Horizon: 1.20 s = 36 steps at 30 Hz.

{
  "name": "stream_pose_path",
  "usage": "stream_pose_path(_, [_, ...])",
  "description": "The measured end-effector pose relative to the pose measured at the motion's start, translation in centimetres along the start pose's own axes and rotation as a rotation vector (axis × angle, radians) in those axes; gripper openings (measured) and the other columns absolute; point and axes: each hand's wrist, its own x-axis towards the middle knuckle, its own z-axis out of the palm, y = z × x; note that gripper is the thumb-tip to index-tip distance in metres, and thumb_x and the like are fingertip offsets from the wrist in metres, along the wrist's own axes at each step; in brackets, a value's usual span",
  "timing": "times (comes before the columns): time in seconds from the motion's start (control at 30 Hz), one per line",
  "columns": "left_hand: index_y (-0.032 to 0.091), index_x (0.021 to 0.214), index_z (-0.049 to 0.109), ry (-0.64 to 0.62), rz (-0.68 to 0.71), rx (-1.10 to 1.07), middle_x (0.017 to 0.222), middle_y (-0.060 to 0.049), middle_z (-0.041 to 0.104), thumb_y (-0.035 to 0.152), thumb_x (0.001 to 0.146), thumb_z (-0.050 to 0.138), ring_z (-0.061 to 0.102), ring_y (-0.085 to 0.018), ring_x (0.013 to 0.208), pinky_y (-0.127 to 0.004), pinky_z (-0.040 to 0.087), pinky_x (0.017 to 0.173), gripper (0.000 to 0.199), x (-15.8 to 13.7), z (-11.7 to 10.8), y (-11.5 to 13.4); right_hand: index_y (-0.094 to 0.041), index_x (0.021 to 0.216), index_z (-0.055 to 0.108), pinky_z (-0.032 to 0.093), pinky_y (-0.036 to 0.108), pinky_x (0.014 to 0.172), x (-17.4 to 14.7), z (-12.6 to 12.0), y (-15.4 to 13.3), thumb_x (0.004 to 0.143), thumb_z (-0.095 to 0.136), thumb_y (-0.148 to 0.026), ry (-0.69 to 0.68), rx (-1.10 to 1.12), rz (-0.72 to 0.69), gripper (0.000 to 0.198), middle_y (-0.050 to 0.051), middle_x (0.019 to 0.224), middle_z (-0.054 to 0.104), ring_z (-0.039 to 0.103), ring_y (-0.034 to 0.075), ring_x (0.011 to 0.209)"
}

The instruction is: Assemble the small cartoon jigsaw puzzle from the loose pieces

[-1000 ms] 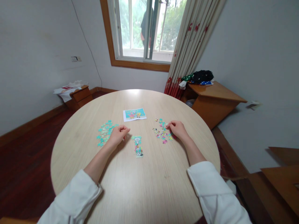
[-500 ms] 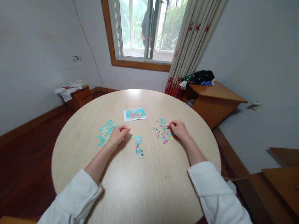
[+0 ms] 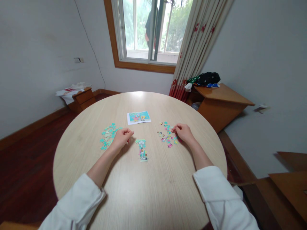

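My left hand (image 3: 122,137) rests on the round table (image 3: 144,191) as a loose fist, just right of a scatter of teal puzzle pieces (image 3: 107,135). My right hand (image 3: 184,132) lies with its fingers curled, fingertips pinched together at the right edge of a scatter of multicoloured pieces (image 3: 167,135). Whether a piece sits between those fingertips is too small to tell. Between my hands lies a narrow joined strip of puzzle (image 3: 142,150). A printed reference picture (image 3: 138,117) lies farther back, in the middle.
A wooden desk (image 3: 223,99) with dark polka-dot cloth (image 3: 206,78) stands at the right, next to a curtain (image 3: 196,44). A low wooden cabinet (image 3: 82,97) with papers stands at the left wall. Behind the table is a window (image 3: 148,28). The floor is dark red wood.
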Motion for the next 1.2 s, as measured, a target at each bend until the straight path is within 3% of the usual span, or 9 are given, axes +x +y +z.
stream_pose_path(0.4, [0.017,0.053,0.05,0.013,-0.017,-0.023,0.037,0.006,0.043,0.037,0.063,0.061,0.037,-0.008,0.036,-0.02,0.029,0.041,0.024,-0.1,0.0,0.1,-0.016,0.062,0.062,0.046,0.022,0.065,-0.2,-0.2,-0.4,0.07,0.042,-0.013,0.017,-0.041,-0.016,0.022,0.004,0.068,0.069,0.065,0.014,0.068])
stream_pose_path(0.6, [0.017,0.055,0.051,0.01,-0.009,-0.03,0.037,0.006,0.043,0.037,0.063,0.061,0.038,-0.008,0.037,-0.021,0.029,0.042,0.024,0.0,-0.1,-0.1,-0.015,0.065,0.062,0.044,0.024,0.064,-0.3,-1.7,-0.5,0.07,0.041,-0.016,0.146,-0.083,-0.01,0.022,0.005,0.064,0.067,0.063,0.015,0.065])
stream_pose_path(0.77, [0.017,0.056,0.051,0.012,-0.007,-0.022,0.038,0.007,0.043,0.037,0.063,0.061,0.039,-0.008,0.037,-0.021,0.03,0.042,0.024,0.0,-0.1,-0.1,-0.014,0.068,0.065,0.044,0.027,0.064,-0.3,-3.3,0.2,0.068,0.044,-0.018,0.156,-0.077,0.02,0.021,0.006,0.066,0.067,0.061,0.017,0.066])
stream_pose_path(0.9, [0.017,0.055,0.051,0.013,-0.006,-0.015,0.039,0.006,0.043,0.038,0.062,0.061,0.038,-0.008,0.038,-0.021,0.03,0.043,0.025,0.1,-0.2,-0.1,-0.014,0.073,0.066,0.047,0.033,0.07,-0.5,-4.4,0.9,0.067,0.054,-0.025,0.069,-0.017,0.034,0.018,0.007,0.072,0.067,0.061,0.019,0.071])
stream_pose_path(1.0, [0.017,0.055,0.051,0.006,-0.009,-0.019,0.039,0.007,0.043,0.038,0.063,0.06,0.038,-0.008,0.039,-0.021,0.03,0.043,0.025,0.1,-0.2,-0.2,-0.016,0.086,0.066,0.048,0.041,0.083,-0.9,-4.9,1.3,0.065,0.064,-0.034,-0.109,0.034,-0.05,0.028,0.011,0.093,0.067,0.062,0.025,0.09])
stream_pose_path(1.1, [0.017,0.055,0.051,0.004,-0.013,-0.023,0.039,0.007,0.043,0.038,0.063,0.061,0.038,-0.008,0.039,-0.021,0.029,0.043,0.025,0.2,-0.2,-0.4,-0.023,0.107,0.063,0.035,0.049,0.102,-1.1,-5.0,1.4,0.059,0.073,-0.04,-0.256,-0.059,-0.197,0.051,0.012,0.127,0.053,0.045,0.03,0.122])
stream_pose_path(1.2, [0.017,0.055,0.05,0.006,-0.014,-0.02,0.039,0.007,0.043,0.038,0.064,0.061,0.038,-0.008,0.039,-0.02,0.029,0.043,0.025,0.1,-0.2,-0.4,-0.028,0.122,0.055,0.026,0.052,0.108,-1.3,-4.4,1.0,0.056,0.076,-0.041,-0.324,-0.171,-0.272,0.071,0.011,0.141,0.038,0.029,0.032,0.134])
